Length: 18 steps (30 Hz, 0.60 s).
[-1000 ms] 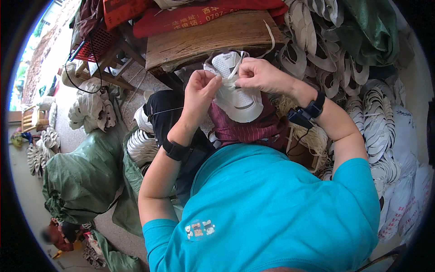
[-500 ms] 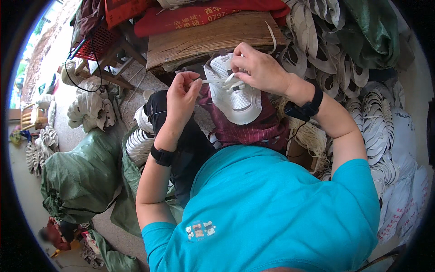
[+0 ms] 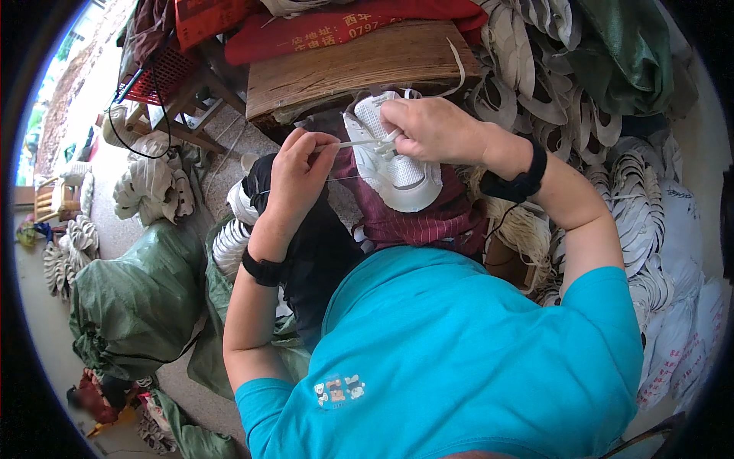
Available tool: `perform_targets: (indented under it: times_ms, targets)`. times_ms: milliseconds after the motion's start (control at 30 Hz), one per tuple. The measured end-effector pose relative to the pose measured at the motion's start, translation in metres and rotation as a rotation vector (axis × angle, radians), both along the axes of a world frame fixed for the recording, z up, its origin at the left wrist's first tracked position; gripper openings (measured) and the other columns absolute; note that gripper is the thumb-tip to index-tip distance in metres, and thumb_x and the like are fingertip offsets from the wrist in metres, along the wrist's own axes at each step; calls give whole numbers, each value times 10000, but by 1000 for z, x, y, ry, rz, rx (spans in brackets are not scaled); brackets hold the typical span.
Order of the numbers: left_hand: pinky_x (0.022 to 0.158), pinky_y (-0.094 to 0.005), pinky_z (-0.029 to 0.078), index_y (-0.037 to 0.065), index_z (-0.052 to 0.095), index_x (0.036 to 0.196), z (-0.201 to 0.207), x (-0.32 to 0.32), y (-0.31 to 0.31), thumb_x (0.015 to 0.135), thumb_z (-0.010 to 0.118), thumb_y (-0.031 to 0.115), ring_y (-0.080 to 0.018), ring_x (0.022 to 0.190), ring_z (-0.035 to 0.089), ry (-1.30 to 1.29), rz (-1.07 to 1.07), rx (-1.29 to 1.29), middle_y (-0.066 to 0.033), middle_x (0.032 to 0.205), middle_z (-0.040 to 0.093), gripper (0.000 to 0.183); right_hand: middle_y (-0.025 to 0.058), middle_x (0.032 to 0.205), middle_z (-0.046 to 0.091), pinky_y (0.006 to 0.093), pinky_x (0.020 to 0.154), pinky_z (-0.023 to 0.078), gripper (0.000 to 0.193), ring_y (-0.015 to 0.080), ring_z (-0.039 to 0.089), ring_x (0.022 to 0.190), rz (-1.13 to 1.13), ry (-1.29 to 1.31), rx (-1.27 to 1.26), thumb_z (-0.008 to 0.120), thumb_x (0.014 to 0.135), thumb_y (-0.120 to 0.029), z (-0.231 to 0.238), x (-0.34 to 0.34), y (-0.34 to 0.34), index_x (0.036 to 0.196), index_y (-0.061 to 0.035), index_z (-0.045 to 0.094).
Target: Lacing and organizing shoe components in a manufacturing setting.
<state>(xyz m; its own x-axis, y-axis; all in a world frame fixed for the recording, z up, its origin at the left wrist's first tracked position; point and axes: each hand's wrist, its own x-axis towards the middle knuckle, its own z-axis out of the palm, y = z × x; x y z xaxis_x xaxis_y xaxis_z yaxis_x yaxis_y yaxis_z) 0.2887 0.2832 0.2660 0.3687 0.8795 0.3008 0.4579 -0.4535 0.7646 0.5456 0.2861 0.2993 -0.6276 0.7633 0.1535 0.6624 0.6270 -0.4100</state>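
One mesh shoe upper (image 3: 394,164), flat lace (image 3: 359,143)

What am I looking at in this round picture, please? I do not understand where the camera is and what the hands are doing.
The camera sits on a person's head and looks down, so you see their own turquoise shirt and both forearms. The wide lens bends the edges into a circle. The right hand holds a white shoe resting on a dark red cloth on the lap. The left hand pinches a white lace that runs across to the shoe. Both wrists carry black bands. Behind the shoe is a wooden board. Stacks of white soles lie on the right, and green sacks on the left.
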Motion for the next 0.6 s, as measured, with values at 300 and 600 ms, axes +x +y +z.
perform_targets:
  times_ms: [300,600]
  targets:
    - [614,-281,438,17,680,952,0,-51,10,882,636,38,-178,688,549,78,-5,52,-67,783,557,85,-2,774,567,254,699,442,143,84,526,746,-267,393,-463,604,928,-147,-5,53,3,964,-10,620]
    - [740,-337,486,13,685,969,-48,-211,16,881,650,100,-272,803,595,391,293,226,-103,844,571,128,67,869,675,319,739,487,176,164,628,804,-451,284,-179,594,919,-167,-127,195,-49,960,-30,696]
